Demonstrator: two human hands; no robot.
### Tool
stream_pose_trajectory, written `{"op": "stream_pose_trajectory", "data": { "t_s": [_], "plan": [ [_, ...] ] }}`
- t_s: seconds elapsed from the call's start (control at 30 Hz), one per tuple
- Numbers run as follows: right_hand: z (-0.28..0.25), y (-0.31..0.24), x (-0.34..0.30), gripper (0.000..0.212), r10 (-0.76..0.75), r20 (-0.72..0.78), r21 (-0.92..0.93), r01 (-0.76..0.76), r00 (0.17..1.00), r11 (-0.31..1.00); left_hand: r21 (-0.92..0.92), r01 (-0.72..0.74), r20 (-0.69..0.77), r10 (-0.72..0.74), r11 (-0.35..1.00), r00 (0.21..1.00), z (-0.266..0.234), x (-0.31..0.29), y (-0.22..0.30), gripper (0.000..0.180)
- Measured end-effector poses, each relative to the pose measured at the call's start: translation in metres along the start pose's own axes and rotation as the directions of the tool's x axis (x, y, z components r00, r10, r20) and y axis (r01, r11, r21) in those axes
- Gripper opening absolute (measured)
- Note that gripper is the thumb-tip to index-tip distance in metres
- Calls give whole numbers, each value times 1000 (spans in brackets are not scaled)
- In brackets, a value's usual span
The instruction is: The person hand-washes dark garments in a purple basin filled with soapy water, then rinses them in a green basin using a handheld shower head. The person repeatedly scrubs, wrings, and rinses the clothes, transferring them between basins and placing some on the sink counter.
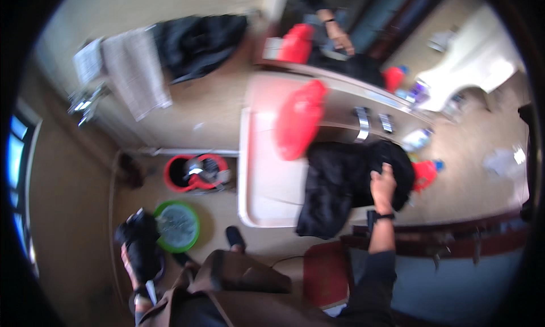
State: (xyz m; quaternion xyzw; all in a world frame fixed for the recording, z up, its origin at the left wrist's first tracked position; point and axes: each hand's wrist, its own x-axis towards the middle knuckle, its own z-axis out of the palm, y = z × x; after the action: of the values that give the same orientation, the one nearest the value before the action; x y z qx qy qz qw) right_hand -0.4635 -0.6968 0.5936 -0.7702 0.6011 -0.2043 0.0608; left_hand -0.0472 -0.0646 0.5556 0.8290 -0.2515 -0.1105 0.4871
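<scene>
My right hand [383,186], a dark watch on its wrist, grips the upper edge of a black garment [340,185]. The garment lies draped over the right part of a pale washing machine top [262,174] and hangs past its front edge. A red plastic bag or cloth [298,120] lies on the machine behind the garment. My left hand [131,265] is low at the left, closed on a bunched black cloth [139,236] right beside a green bucket [179,226] on the floor.
A red bucket [196,172] with items inside stands left of the machine. A pale towel [135,71] and dark clothes [198,40] hang on the wall. Another person's arm [336,32] shows at the top. A white basin [474,66] is at the upper right, a red stool [326,273] near my legs.
</scene>
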Motion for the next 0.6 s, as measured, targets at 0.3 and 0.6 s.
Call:
{"op": "stream_pose_trajectory", "data": {
  "t_s": [0.3,0.6],
  "plan": [
    [88,-296,-260,79,-715,614,761,-493,334,423,-963,252,251,-666,-98,703,-24,-37,-84,67],
    [198,-491,-419,118,-876,441,93,-961,-194,260,-977,213,177,-516,11,838,-44,-41,-27,50]
  ]
}}
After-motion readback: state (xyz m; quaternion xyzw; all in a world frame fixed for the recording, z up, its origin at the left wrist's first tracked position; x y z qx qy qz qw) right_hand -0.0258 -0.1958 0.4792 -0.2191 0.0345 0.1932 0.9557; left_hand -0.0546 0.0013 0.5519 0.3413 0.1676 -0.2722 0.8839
